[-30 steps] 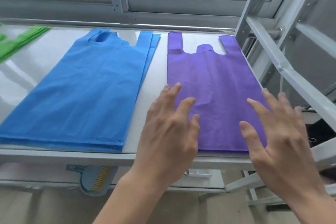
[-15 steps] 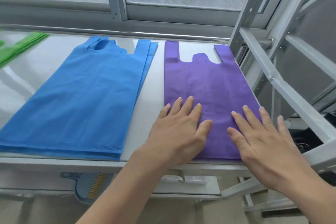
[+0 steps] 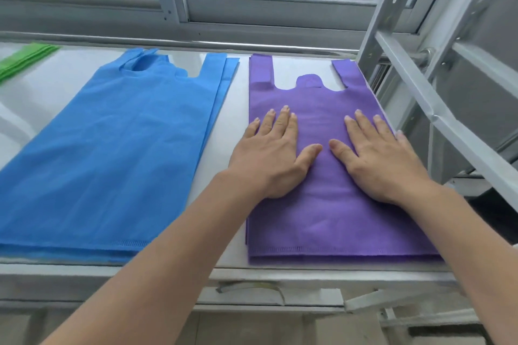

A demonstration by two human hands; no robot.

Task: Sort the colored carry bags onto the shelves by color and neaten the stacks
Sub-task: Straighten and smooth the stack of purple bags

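A stack of purple carry bags (image 3: 322,221) lies flat at the right end of the white shelf (image 3: 224,154), handles toward the window. My left hand (image 3: 272,157) presses flat on its left half, fingers straight and spread. My right hand (image 3: 381,159) presses flat on the right half, little finger at the stack's right edge. A stack of blue carry bags (image 3: 117,154) lies to the left, apart from the purple one. A stack of green bags (image 3: 25,60) shows at the far left edge, mostly out of view.
A grey metal rack upright and diagonal brace (image 3: 420,87) rise close along the right side of the purple stack. A window frame (image 3: 252,11) runs behind the shelf. A lower shelf (image 3: 266,297) lies under the front edge.
Both hands came down from hovering above the purple stack's front edge and slid forward along it; they now lie flat near its middle.
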